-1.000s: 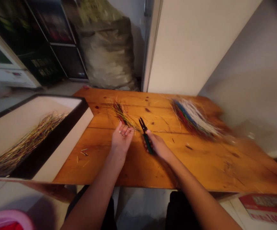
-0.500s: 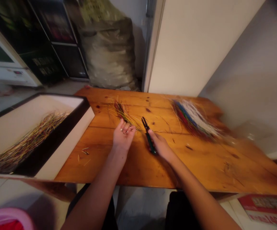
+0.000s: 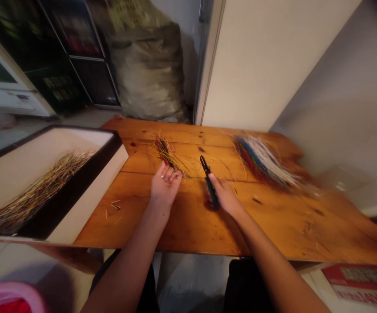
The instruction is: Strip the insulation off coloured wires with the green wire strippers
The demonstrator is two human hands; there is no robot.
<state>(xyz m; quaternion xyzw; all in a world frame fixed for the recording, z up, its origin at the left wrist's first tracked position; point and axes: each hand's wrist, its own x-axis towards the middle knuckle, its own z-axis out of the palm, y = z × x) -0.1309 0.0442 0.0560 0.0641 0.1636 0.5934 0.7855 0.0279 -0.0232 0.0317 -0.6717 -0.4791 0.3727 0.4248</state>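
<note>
My right hand (image 3: 223, 194) is wrapped round wire strippers (image 3: 210, 184) with dark green handles; their black jaws are together and point away from me over the table. Left of them, my left hand (image 3: 166, 180) is closed, thumb and fingers pinched on a thin wire that is hard to make out. Just beyond its fingers lies a loose bundle of thin wires (image 3: 163, 150), yellow, red and dark. A larger bunch of white, blue, green and red wires (image 3: 263, 158), blurred, rests on the right side of the table.
On the left, a white box (image 3: 110, 174) with a black rim holds many multicoloured wires (image 3: 50, 184). Short wire scraps (image 3: 116, 204) lie beside it on the wooden table (image 3: 188, 226). A large sack (image 3: 149, 74) stands behind; a pink basin (image 3: 19, 291) is below left.
The wire strippers have moved right, away from my left hand, and their jaws have come together. My left hand has shifted slightly left.
</note>
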